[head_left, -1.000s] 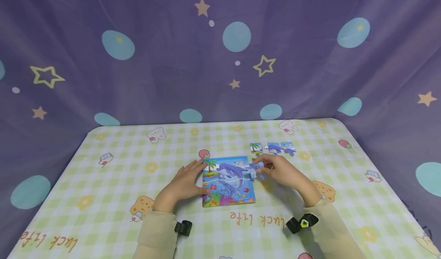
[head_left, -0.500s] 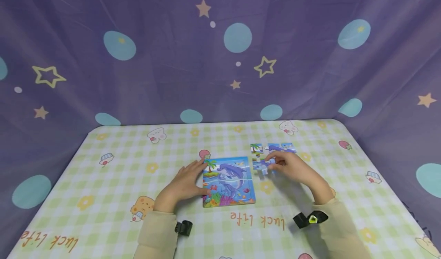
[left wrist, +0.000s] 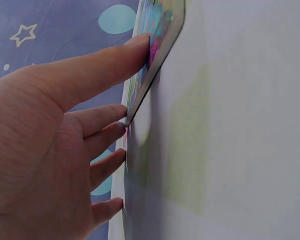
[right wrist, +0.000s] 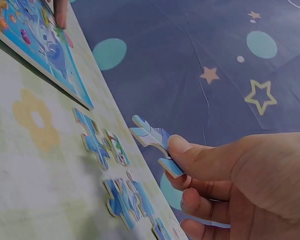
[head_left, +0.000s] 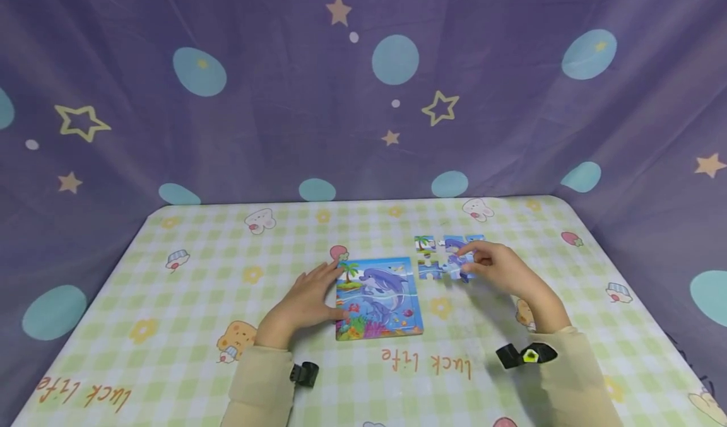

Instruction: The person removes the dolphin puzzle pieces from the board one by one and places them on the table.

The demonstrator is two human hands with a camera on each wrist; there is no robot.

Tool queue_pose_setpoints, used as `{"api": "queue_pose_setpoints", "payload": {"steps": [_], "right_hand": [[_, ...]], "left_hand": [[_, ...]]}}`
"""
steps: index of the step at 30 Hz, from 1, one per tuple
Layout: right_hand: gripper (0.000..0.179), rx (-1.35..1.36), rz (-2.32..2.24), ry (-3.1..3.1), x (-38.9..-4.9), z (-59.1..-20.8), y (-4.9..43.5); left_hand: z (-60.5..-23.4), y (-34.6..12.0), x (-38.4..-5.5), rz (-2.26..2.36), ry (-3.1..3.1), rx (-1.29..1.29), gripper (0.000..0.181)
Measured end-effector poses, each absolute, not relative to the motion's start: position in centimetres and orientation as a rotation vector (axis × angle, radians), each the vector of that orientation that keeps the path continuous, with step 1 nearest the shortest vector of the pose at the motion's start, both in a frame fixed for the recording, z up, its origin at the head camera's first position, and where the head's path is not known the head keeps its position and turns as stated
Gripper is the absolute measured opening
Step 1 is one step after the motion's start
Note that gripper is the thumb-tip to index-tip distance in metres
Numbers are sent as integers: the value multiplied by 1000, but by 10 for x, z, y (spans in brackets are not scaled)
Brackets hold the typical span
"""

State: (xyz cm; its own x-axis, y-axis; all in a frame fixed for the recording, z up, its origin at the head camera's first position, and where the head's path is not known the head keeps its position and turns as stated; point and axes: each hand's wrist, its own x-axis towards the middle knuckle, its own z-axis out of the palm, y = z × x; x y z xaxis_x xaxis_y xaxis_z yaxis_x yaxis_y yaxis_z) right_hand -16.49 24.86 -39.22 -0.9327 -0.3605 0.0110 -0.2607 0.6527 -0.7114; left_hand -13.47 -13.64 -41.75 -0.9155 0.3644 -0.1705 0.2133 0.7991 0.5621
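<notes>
A puzzle piece (right wrist: 151,142) is held in the grip of the right hand (head_left: 502,269), pinched between the thumb and curled fingers (right wrist: 202,192) and lifted clear of the table (head_left: 187,326), as is seen in the right wrist view. In the head view this hand is placed just right of the puzzle board (head_left: 379,298), over the loose pieces (head_left: 449,255) laid out on the checked cloth beyond the board's far right corner; the held piece is largely hidden there by the fingers. The loose pieces are shown lying flat, close together, some touching, others just apart. The puzzle board, printed with dolphins and a palm, is set flat near the middle of the table. It is steadied by the left hand (head_left: 307,301), whose grip is open: straight fingers (left wrist: 102,132) are pressed against the board's left edge and the thumb is laid on its near corner, nothing being grasped. Cream sleeves (head_left: 261,383) are worn on both forearms, with a black wrist strap (head_left: 528,355) on each. A purple curtain (head_left: 284,99) with stars and blue spots is hung behind the table.
</notes>
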Motion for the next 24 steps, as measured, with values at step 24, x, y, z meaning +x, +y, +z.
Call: {"api": "queue_pose_setpoints", "payload": {"steps": [24], "right_hand": [[30, -260, -1237, 2806, -169, -402, 293]], "left_hand": [[-416, -137, -135, 798, 2719, 466, 91]]}}
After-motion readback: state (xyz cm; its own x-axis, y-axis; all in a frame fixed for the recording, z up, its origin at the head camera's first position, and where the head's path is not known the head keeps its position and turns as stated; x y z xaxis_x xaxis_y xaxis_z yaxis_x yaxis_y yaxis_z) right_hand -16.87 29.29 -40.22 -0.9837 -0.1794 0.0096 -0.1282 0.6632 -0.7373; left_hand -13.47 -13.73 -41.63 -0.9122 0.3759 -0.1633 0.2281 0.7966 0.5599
